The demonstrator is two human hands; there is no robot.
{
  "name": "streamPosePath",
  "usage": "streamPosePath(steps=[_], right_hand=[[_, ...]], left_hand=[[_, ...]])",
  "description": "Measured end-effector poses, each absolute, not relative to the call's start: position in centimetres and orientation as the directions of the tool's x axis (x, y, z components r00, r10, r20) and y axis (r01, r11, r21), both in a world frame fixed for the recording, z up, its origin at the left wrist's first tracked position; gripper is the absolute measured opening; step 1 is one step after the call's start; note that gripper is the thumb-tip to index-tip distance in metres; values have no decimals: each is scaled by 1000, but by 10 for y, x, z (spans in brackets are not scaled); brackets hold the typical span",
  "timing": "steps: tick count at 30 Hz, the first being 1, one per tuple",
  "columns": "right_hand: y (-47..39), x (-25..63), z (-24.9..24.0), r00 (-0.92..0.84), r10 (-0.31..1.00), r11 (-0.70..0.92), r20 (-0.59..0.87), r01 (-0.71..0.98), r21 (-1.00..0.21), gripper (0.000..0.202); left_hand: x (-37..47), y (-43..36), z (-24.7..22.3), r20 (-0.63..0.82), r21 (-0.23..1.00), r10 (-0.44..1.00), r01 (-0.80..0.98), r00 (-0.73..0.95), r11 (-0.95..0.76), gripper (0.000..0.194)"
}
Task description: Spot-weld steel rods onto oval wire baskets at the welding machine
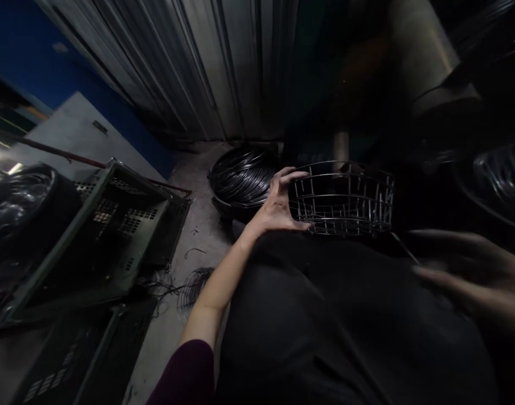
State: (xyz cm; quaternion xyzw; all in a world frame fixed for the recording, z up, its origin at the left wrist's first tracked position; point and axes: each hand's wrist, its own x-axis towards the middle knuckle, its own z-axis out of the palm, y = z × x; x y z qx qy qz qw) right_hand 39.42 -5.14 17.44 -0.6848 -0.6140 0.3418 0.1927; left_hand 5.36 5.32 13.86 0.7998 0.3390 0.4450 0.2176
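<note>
A round wire basket [344,197] is tilted above the dark cloth over my lap. My left hand [282,203] grips its left side, fingers over the upper rim and thumb under the lower edge. At the right, my right hand [468,275] is blurred by motion, close to the basket's lower right. A thin metal piece [404,248] runs from near the basket's edge to the fingers of my right hand, which seem to pinch it.
Behind my left hand a coil of black wire [242,175] stands on the floor. Green plastic crates [149,236] lie at the left, near another wire coil [23,197]. Loose wire [193,287] lies beside my left arm. Corrugated metal panels [206,62] rise behind.
</note>
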Motion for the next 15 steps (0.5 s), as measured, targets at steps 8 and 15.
streamPosePath(steps=[8,15], right_hand=[[28,299,227,-287,948,119,-136,717,-687,61],[-3,323,195,-613,758,622,221,782,34,55]], left_hand=[[72,39,165,334,631,815,530,473,-566,91],[91,37,157,285,644,814,527,506,-554,97]])
